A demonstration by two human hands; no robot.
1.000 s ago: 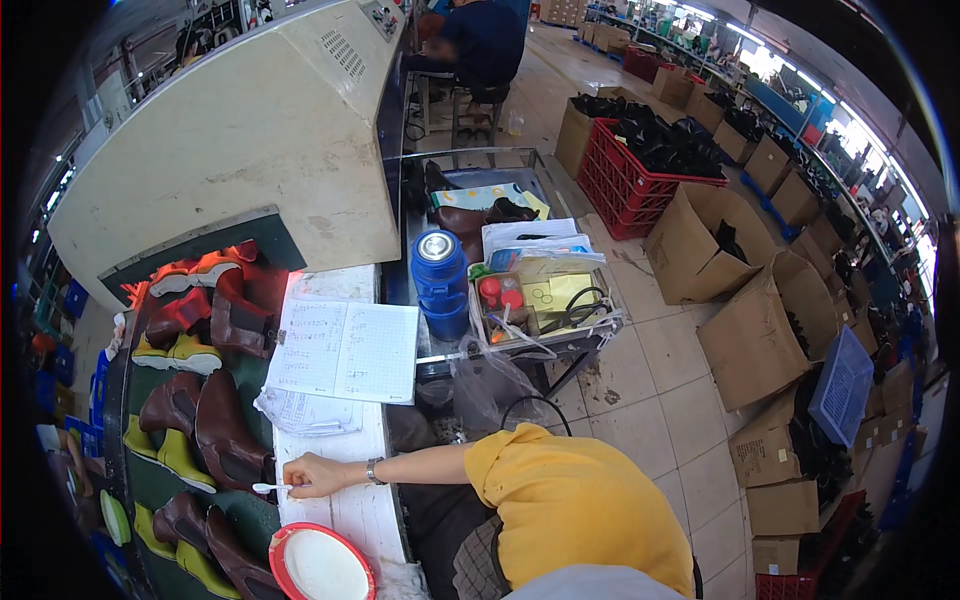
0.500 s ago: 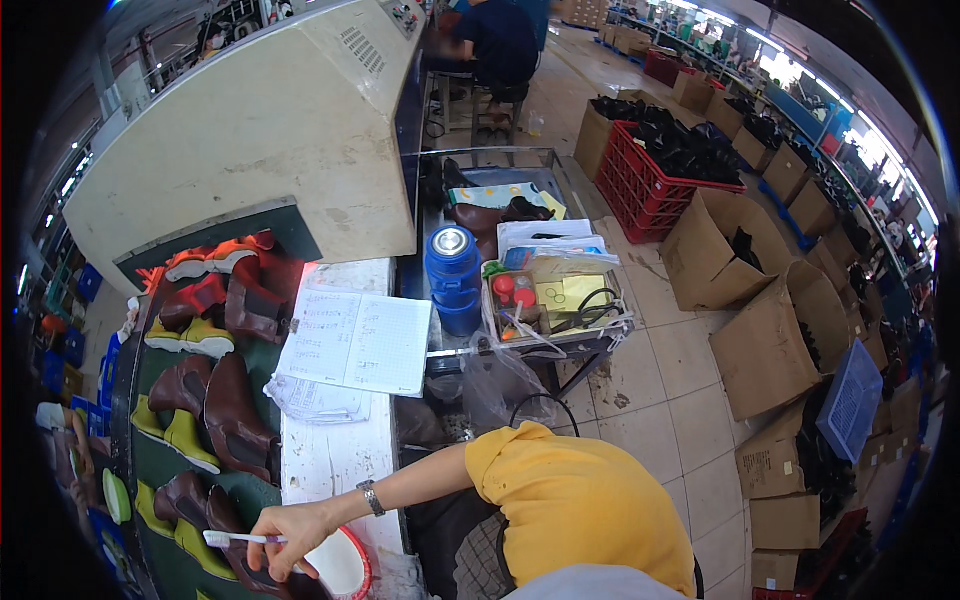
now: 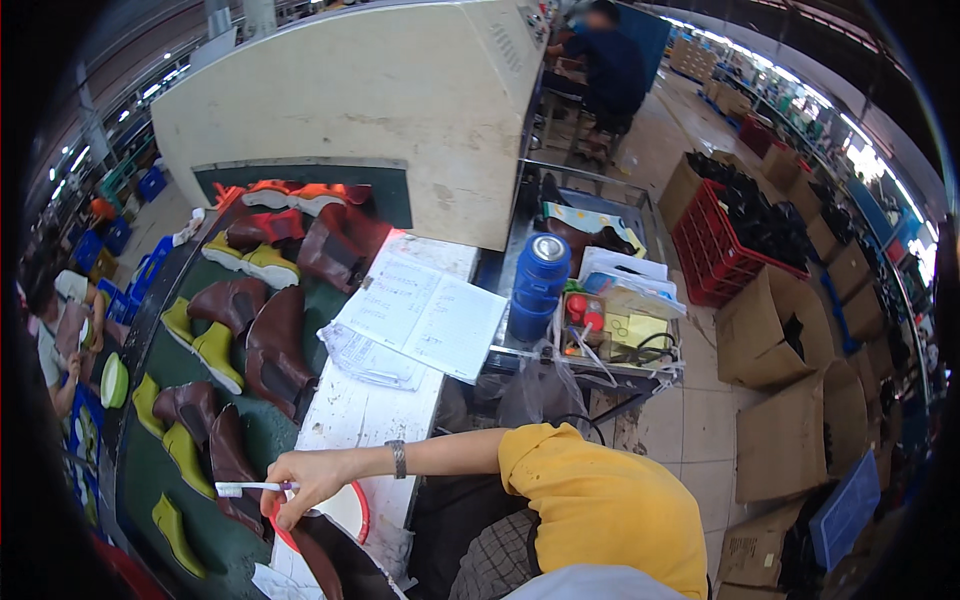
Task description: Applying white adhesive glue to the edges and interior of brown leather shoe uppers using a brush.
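At seven o'clock in the view, the brush (image 3: 245,488) is held in the right hand (image 3: 300,485), fingers closed around its handle, the white head pointing to nine o'clock over the green belt (image 3: 200,360). The left hand is not seen. Just under the hand, at six o'clock from it, is a red-rimmed bowl (image 3: 355,510) on the edge of the white table (image 3: 360,415), and a brown boot (image 3: 335,565) lies touching the bowl.

I think the main risk is the bowl: it sits at the very edge, and the wrist or the boot may push it, so it could tip onto the belt. The brush may also drip on the papers (image 3: 425,315) at one o'clock, if it is wet; I cannot tell this. The boots (image 3: 255,345) on the belt, at eleven o'clock, stand close together, so a wide reach could knock one. The blue bottle (image 3: 538,285) and the boxes (image 3: 790,350) at three o'clock are well apart.
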